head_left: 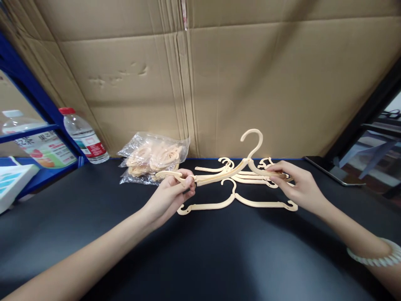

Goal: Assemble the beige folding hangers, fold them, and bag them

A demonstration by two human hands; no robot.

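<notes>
- Left hand (175, 190) and right hand (293, 184) pinch opposite ends of a cream hanger (225, 173) raised above the black table (200, 251).
- More hangers (238, 202) lie beneath.
- Plastic bag (153, 159) and water bottle (83, 136), label unreadable, sit left.
- Cardboard wall (219, 75) behind.

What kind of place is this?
Probably a small packing or assembly workbench: a black table walled with flattened cardboard, loose cream hangers, and a plastic bag of more parts.
</notes>
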